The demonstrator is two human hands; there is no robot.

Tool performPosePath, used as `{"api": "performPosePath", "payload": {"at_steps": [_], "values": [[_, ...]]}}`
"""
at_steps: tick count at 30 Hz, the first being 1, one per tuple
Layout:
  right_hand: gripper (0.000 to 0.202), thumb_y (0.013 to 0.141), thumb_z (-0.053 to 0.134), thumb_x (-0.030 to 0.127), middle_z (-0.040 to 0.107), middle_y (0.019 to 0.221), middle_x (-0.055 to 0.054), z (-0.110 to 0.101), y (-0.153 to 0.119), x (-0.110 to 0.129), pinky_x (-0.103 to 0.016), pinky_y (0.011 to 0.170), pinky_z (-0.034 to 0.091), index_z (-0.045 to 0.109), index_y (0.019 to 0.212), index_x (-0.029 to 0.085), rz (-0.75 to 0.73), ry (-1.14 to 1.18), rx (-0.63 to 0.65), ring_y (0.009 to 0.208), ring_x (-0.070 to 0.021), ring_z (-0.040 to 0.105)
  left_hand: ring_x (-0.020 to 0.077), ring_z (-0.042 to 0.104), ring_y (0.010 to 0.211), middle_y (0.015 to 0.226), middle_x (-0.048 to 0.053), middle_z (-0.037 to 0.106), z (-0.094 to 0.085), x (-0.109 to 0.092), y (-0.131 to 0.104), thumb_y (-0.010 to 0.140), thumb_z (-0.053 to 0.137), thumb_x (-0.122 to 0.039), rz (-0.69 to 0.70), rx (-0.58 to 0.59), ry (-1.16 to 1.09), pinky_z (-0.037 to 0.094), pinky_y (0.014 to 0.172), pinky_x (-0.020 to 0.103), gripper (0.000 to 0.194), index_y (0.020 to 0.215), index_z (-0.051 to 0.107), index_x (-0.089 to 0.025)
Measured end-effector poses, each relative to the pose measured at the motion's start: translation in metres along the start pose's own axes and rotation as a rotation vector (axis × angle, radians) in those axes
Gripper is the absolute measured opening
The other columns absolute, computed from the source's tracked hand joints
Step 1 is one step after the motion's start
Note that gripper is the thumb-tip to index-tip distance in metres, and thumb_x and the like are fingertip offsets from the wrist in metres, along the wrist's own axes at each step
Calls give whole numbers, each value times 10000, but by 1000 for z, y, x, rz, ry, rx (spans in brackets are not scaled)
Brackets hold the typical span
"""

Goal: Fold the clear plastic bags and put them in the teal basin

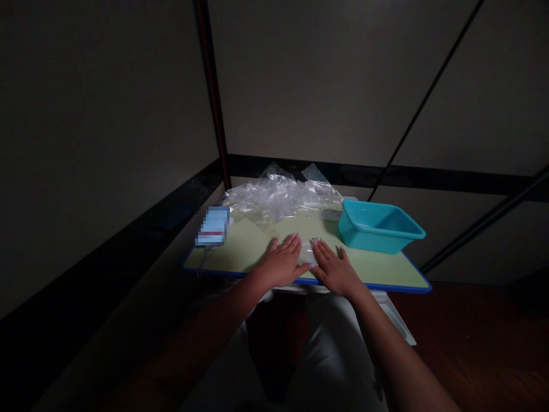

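A clear plastic bag (306, 252) lies flat near the front edge of the small table (240, 246). My left hand (283, 262) rests palm down on the bag's left side, fingers stretched forward. On its right side my right hand (335, 266) is also laid flat, fingers extended. The two thumbs point inward and nearly meet over the bag. Parts of the bag are hidden under both hands. Just beyond them spreads a crumpled heap of clear plastic bags (281, 194).
At the table's right stands a turquoise plastic basin (373, 240). A phone (213, 226) with a lit, blurred screen and a cable lies at the left. Panelled wall (309, 86) rises behind the table. My legs (334, 343) are below its blue front edge.
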State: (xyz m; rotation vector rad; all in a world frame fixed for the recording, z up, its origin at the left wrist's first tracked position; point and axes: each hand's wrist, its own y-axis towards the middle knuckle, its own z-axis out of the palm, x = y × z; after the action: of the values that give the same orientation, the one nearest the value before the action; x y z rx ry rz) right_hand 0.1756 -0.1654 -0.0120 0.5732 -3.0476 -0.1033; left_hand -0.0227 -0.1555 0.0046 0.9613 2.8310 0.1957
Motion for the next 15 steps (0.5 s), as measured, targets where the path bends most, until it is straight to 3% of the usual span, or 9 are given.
{"api": "performPosePath", "payload": {"at_steps": [4,10,13,15], "values": [[576,954,148,441,177,1511,-84,-1,0,-2,-568,1088,86,155,1466,179,1,30,-7,1398,-200,142,201,124,1410,1525,80,168,2,-15,8,948,75,-480,-70,12,-27,91,1115,536,609,1438,253,-165],[553,948,186,434,233,1502,-82,3,1,-5,-572,1088,70,212,1458,222,-1,127,-31,1391,-212,173,210,130,1409,1525,68,175,14,-13,14,944,151,-424,-150,43,-40,63,1112,556,566,1441,240,-168],[547,930,251,479,293,1484,-83,3,1,-12,-561,1095,81,339,1412,237,21,485,-166,1376,-231,226,209,122,1410,1528,60,164,14,-13,13,938,178,-384,-159,58,-42,65,1110,561,552,1444,229,-170],[558,933,204,494,313,1478,-91,-2,0,-21,-542,1082,191,363,1398,227,69,766,-297,1359,-237,272,207,122,1410,1528,58,159,13,-14,13,933,186,-362,-162,59,-44,70,1107,568,551,1445,224,-163]]}}
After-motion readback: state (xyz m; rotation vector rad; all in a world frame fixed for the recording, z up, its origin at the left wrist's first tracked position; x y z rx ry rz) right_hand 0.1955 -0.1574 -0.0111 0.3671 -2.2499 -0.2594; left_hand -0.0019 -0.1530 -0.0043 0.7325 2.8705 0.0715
